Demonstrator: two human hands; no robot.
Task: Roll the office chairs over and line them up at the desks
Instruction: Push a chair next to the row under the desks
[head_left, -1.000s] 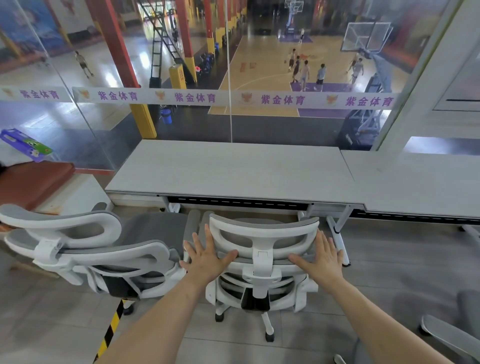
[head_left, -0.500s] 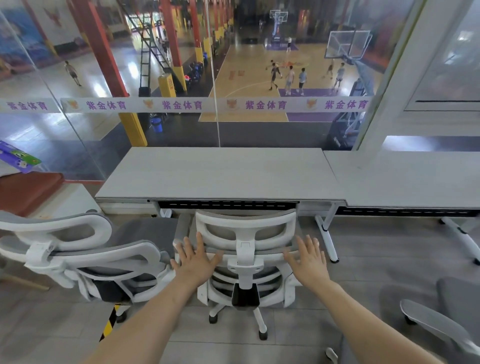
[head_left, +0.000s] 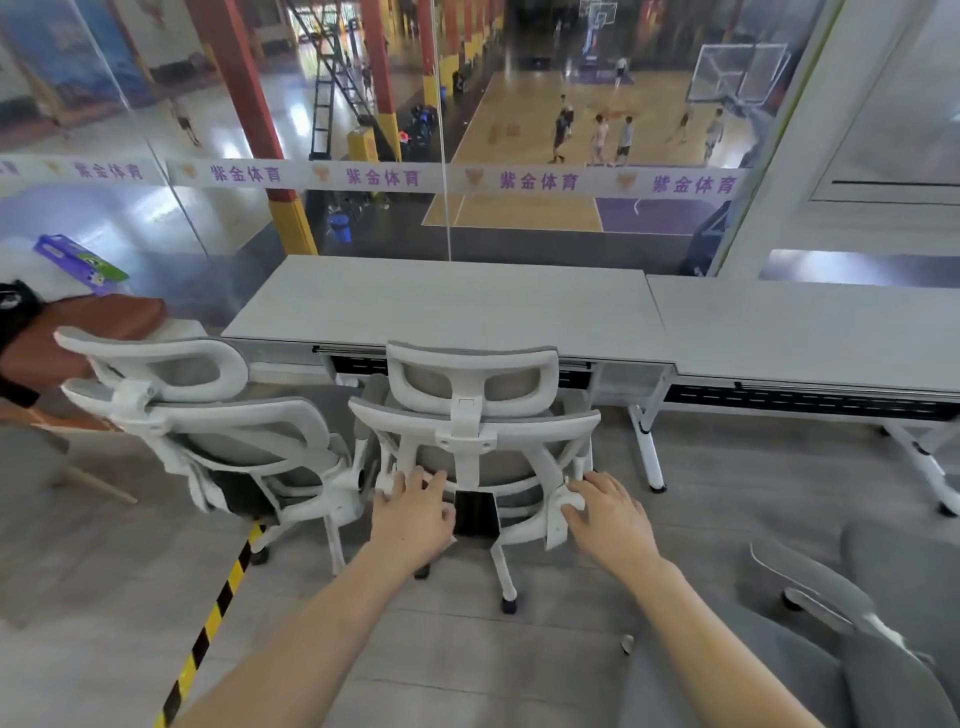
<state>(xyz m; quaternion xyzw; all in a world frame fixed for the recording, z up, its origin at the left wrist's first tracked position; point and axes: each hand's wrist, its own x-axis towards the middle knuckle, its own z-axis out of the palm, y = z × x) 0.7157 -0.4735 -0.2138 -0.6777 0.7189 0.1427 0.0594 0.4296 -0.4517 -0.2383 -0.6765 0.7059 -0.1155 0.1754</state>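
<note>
A white-framed, grey-mesh office chair (head_left: 472, 415) stands facing the left desk (head_left: 447, 306), its headrest close to the desk's front edge. My left hand (head_left: 415, 512) grips the lower left part of its back frame. Fingers curled, my right hand (head_left: 608, 512) grips the lower right end of the same frame. A second matching chair (head_left: 208, 415) sits just to its left, angled slightly and almost touching it. Part of a third grey chair (head_left: 831, 613) shows at the lower right, behind my right arm.
A second desk (head_left: 810, 332) adjoins the first on the right, with white legs (head_left: 647, 447) on the floor. A glass wall (head_left: 447, 130) runs behind both desks. A brown cushioned seat (head_left: 93, 322) is at the left. Yellow-black tape (head_left: 208, 623) marks the floor.
Both hands have slid from the chair's upper back, where they pressed flat, down to its lower frame, and their fingers have curled. The chair sits closer to the desk.
</note>
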